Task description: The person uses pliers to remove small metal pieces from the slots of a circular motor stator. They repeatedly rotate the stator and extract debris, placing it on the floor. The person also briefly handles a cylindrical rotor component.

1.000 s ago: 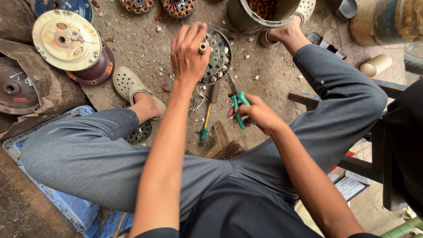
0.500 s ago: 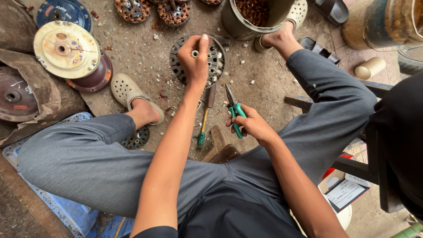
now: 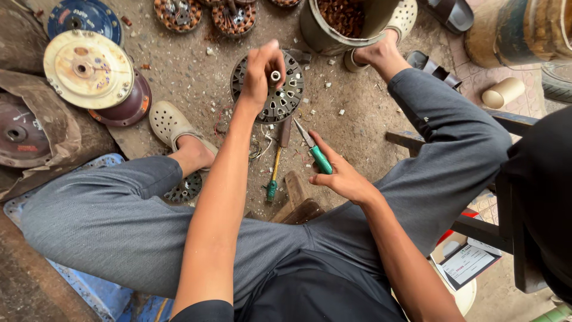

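Dirt floor, gritty with white chips. Slotted metal disc at 12 o'clock, screwdriver at centre, cream round cover over a brown one at 10, bucket at 1, cardboard tube at 2.

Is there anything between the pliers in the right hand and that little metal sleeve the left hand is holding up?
Nothing visible: open air separates the green-handled pliers in the right hand from the small sleeve in the left hand.

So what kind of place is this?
Probably an informal motor repair or scrap workshop: slotted stator cores lie on the dirt floor, a bucket holds copper scraps, and the right hand grips green-handled pliers.
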